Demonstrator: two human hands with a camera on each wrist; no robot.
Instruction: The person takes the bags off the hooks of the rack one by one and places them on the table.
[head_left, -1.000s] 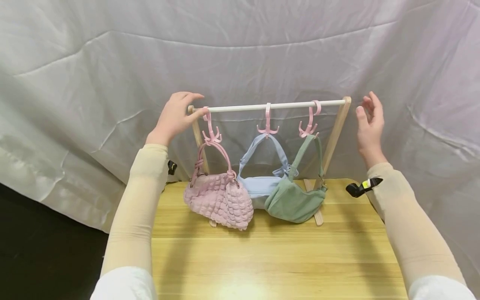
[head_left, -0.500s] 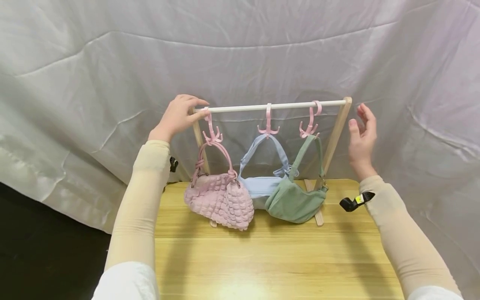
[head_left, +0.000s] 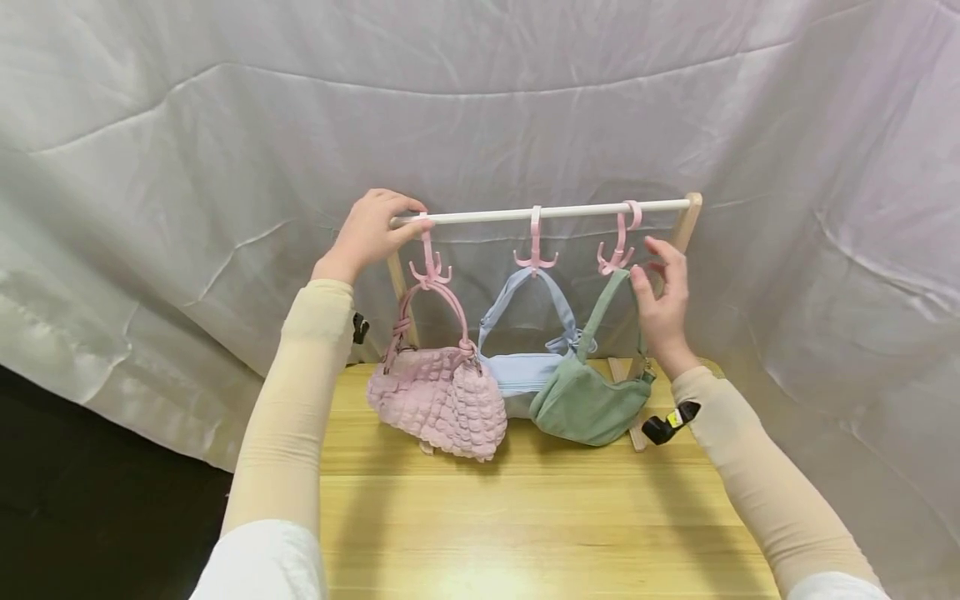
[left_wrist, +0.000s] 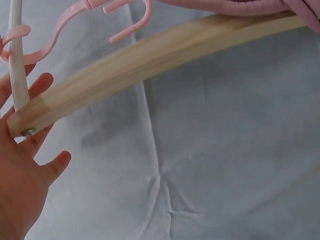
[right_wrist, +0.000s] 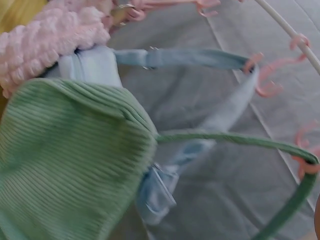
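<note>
In the head view my left hand [head_left: 371, 225] is at the left end of the white rod [head_left: 487, 216], its thumb and fingers pinching the top of a pink hook [head_left: 431, 265] there. From that hook hangs a quilted pink handbag [head_left: 442, 396] by its handle. My right hand [head_left: 664, 298] is beside the strap of a green shoulder bag [head_left: 592, 400], thumb tip right at the strap and fingers loosely bent. This strap hangs on the right pink hook [head_left: 620, 242]. Between them a light blue bag [head_left: 521, 371] hangs on the middle pink hook [head_left: 536, 242].
A wooden frame post [left_wrist: 110, 75] meets the rod by my left hand. The other post [head_left: 686, 225] is behind my right hand. The rack stands on a wooden table [head_left: 487, 517] before a grey curtain [head_left: 480, 125]. Wrist cameras are strapped to both sleeves.
My right hand has moved left from outside the rack to the green bag's strap. My left hand has shifted slightly right, and the left hook has slid right with it.
</note>
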